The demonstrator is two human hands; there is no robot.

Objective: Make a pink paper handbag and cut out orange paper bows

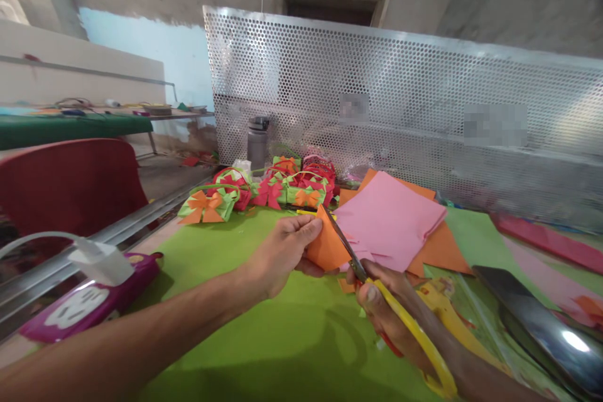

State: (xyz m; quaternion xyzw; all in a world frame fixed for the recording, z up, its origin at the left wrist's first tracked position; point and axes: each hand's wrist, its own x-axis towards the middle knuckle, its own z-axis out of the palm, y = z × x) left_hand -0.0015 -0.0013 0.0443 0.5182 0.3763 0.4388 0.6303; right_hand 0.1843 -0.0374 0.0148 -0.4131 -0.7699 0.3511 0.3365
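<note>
Between the thumb and fingers of my left hand point(291, 244) is a folded piece of orange paper point(328, 247), held above the green tabletop covering point(235, 339). My right hand point(393, 308) grips a pair of scissors point(409, 320) with yellow handles. Their dark blades lie along the right edge of the orange paper; whether they are cutting into it I cannot tell. A stack of pink paper point(386, 220) lies just behind the blades, over larger orange sheets point(443, 245).
Small paper baskets with bows point(271, 191) crowd the back, near a grey bottle point(257, 143). A perforated metal panel point(400, 81) stands behind them. On the left lies a purple power strip point(85, 308) with a white plug; at right, a dark phone point(537, 320).
</note>
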